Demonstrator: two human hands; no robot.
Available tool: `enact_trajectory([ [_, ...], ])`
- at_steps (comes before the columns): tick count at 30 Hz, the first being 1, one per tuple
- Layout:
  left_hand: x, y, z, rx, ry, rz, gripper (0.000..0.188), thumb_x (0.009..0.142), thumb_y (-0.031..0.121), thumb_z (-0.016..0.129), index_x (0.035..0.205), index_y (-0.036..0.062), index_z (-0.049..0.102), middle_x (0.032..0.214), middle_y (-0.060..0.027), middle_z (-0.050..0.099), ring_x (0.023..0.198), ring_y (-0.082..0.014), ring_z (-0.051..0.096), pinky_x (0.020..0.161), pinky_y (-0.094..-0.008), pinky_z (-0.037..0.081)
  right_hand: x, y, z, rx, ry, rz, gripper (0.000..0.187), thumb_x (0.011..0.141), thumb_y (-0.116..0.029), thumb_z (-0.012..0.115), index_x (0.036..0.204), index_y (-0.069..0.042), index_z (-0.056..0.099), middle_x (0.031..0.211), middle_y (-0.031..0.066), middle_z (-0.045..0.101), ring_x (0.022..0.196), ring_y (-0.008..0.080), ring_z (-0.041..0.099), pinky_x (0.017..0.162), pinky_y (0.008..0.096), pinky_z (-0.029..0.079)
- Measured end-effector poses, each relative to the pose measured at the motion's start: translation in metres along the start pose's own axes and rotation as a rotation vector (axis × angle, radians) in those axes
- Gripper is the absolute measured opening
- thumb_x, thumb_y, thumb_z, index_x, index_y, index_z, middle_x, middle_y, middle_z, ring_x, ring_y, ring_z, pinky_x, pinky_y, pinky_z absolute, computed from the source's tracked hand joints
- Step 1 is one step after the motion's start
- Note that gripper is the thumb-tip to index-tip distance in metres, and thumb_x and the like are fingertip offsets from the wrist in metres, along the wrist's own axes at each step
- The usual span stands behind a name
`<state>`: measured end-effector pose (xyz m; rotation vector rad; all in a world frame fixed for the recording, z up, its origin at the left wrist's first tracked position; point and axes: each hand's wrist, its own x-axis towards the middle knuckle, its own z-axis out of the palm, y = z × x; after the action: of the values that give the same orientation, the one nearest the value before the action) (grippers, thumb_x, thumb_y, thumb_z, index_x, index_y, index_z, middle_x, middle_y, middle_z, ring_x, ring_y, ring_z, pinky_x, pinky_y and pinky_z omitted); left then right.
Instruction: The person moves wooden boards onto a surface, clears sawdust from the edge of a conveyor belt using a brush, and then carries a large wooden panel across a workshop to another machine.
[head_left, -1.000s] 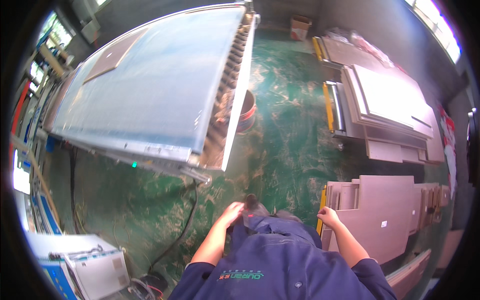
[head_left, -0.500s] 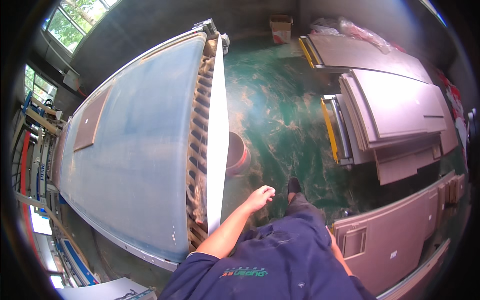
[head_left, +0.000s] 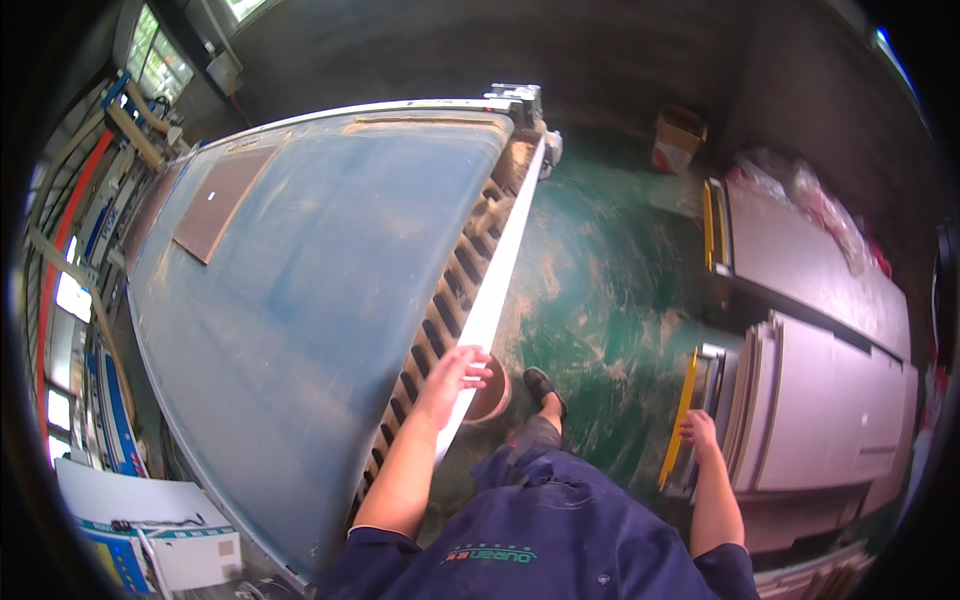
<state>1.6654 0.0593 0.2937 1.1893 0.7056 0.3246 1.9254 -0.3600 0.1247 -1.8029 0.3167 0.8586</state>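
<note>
Fingers [head_left: 474, 372] of left hand [head_left: 441, 388] near white-edged blue tabletop [head_left: 330, 260], streaked green floor [head_left: 600, 310].

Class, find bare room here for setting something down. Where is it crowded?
Free patches: the blue bed between the brown panel and the slotted edge; the dusty green floor beyond the dark shoe, between the white strip and the yellow bar. Crowded: the right side, with stacked boards.

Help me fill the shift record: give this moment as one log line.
left hand: open, over white strip, contact unclear | right hand: appears beside yellow bar, nothing visibly held | brown panel: flat on blue-grey table
</note>
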Motion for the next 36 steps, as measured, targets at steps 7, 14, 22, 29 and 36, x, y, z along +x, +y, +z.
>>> enact_trajectory([
  [7,0.156,0.132,-0.037,-0.064,0.323,0.304,0.037,0.09,0.034,0.043,0.113,0.0055,0.048,0.106,-0.0081,0.053,0.09,-0.0175,0.054,0.074,-0.0312,0.045,0.079,-0.024,0.072,-0.436,-0.216,0.088,0.018,0.078,-0.02,0.06,0.087,-0.004,0.061,0.072,0.0048,0.06,0.063,0.0142,0.055,0.054,0.0269,0.045],
  [14,0.321,0.219,-0.097,0.049,0.513,0.298,0.051,0.09,0.042,0.038,0.124,0.0045,0.039,0.122,-0.0103,0.044,0.105,-0.0207,0.048,0.083,-0.0338,0.042,0.147,-0.117,0.103,-0.409,-0.242,0.043,0.022,0.079,-0.018,0.056,0.091,-0.001,0.062,0.075,0.0063,0.06,0.06,0.0141,0.055,0.053,0.0264,0.044],
  [22,0.466,0.249,-0.151,0.689,0.752,0.414,0.048,0.091,0.039,0.038,0.123,0.0029,0.04,0.127,-0.0154,0.039,0.115,-0.0269,0.041,0.096,-0.0347,0.033,0.284,-0.28,0.17,-0.524,-0.271,0.225,0.014,0.079,-0.018,0.054,0.083,-0.005,0.058,0.064,0.0027,0.054,0.05,0.0128,0.05,0.043,0.0274,0.041],
  [29,0.556,0.272,-0.254,1.17,1.054,0.046,0.051,0.088,0.038,0.043,0.126,0.0047,0.038,0.131,-0.0179,0.037,0.12,-0.0338,0.035,0.101,-0.0397,0.027,0.421,-0.459,0.226,-0.58,-0.395,0.126,0.02,0.082,-0.024,0.054,0.094,-0.008,0.056,0.075,0.0035,0.059,0.056,0.0115,0.055,0.048,0.0264,0.045],
  [36,0.621,0.288,-0.278,1.211,1.07,-0.157,0.055,0.087,0.04,0.041,0.129,0.004,0.037,0.137,-0.0158,0.03,0.126,-0.0307,0.03,0.103,-0.0371,0.024,0.515,-0.588,0.237,-0.43,-0.344,0.008,0.017,0.084,-0.02,0.052,0.096,-0.009,0.054,0.072,0.0029,0.056,0.055,0.0106,0.053,0.044,0.0232,0.041],
])
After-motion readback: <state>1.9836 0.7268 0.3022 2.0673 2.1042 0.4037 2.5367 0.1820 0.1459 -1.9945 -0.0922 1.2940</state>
